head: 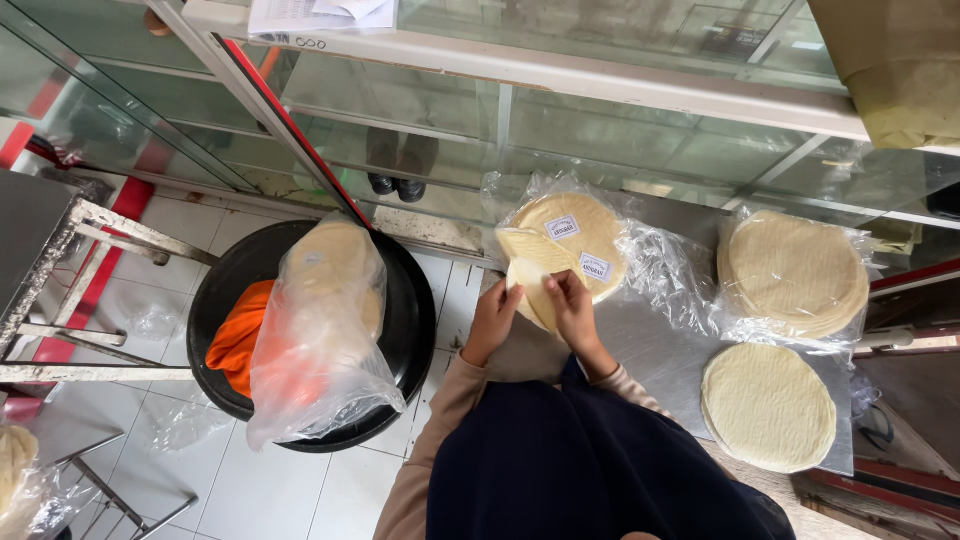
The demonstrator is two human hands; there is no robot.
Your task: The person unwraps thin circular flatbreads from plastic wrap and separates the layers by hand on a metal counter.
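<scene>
White floor tiles (290,490) are showing nearest the viewer, beside the person's dark garment, and a black round tub (410,330) is standing on them at the person's left. An orange cloth (240,340) is lying inside the tub, and a clear plastic bag (315,350) holding pale flat rounds is leaning over its middle.

At the person's right, a bare stack of flat rounds (768,405) is resting on the steel worktop (660,360), well apart from both hands. Beyond it, a bagged stack (795,272) is sitting near the glass.

Both hands are working at the worktop's left edge. The left hand (492,322) is gripping the lower edge of a single flat round (528,280), fingers curled on it. The right hand (575,312) is pinching the same round from its other side, so the round is standing tilted between the two hands. It is overlapping the labelled pack of rounds (570,240) lying just behind, in crumpled clear wrap (655,270).

Farthest off, a glass display case (600,140) is running across the back.
</scene>
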